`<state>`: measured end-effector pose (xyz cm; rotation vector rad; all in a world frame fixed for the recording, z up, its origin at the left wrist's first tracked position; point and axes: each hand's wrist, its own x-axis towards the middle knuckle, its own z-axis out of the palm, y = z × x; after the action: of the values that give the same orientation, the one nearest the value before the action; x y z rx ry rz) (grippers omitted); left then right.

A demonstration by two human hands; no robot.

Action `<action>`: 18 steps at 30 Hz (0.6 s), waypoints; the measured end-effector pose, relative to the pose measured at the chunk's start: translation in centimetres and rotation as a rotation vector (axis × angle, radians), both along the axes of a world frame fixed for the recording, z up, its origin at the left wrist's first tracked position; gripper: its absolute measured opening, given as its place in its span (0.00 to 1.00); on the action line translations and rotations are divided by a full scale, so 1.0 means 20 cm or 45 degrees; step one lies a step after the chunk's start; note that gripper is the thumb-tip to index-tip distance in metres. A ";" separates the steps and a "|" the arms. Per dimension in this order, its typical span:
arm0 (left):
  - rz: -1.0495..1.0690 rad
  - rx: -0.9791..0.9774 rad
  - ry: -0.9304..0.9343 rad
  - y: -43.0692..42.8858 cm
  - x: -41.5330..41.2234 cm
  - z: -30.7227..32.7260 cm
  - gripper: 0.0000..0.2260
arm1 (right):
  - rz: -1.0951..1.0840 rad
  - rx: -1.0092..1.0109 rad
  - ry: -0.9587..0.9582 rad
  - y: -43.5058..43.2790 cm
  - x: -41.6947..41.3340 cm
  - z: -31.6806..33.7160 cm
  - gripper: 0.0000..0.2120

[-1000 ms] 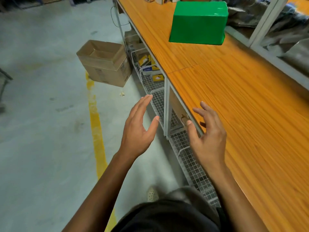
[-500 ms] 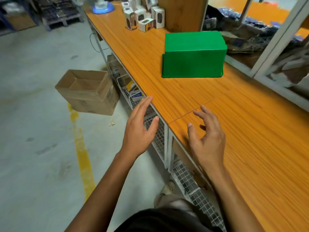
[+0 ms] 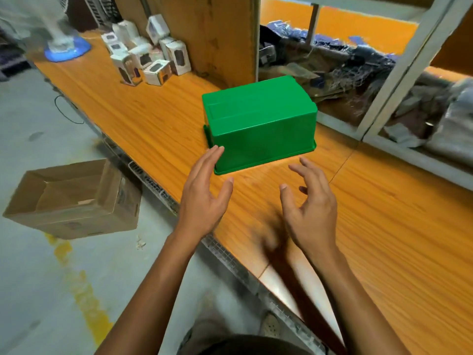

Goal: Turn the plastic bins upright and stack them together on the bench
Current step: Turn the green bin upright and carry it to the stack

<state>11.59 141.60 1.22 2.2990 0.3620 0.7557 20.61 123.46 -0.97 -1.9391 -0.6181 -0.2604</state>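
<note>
A green plastic bin (image 3: 261,121) lies upside down on the orange wooden bench (image 3: 384,226), its flat bottom facing up and its rim on the bench top. My left hand (image 3: 204,193) is open, fingers stretched, its fingertips at the bin's near left corner; whether they touch it I cannot tell. My right hand (image 3: 311,203) is open with curled fingers, hovering above the bench a short way in front of the bin. Neither hand holds anything.
Several small white product boxes (image 3: 151,57) stand at the bench's far end beside a wooden panel (image 3: 217,34). A fan base (image 3: 67,48) sits beyond them. An open cardboard box (image 3: 74,198) is on the floor to the left. A metal frame (image 3: 399,80) borders the bench's right.
The view has moved toward the bin, which now looks much closer. Both hands have come forward over the bench, the left one reaching the bin's near corner.
</note>
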 end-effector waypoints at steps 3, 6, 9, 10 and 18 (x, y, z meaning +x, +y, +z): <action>-0.100 0.025 0.002 0.16 0.19 -0.03 0.24 | -0.101 -0.030 0.021 0.12 0.08 -0.03 0.18; -0.215 0.061 -0.011 0.34 0.39 -0.05 0.23 | -0.216 -0.063 0.046 0.28 0.14 -0.05 0.18; -0.320 0.070 -0.031 0.52 0.63 -0.03 0.23 | -0.328 -0.056 0.062 0.47 0.22 -0.05 0.19; -0.351 0.075 -0.035 0.58 0.72 -0.02 0.23 | -0.349 -0.070 0.063 0.53 0.26 -0.05 0.19; -0.572 0.272 0.203 0.99 1.40 0.02 0.24 | -0.641 -0.309 0.288 0.96 0.54 -0.08 0.37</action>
<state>39.57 161.49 1.71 2.5175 -0.1749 0.4008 31.49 142.72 -2.50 -2.3010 -0.0023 -0.2812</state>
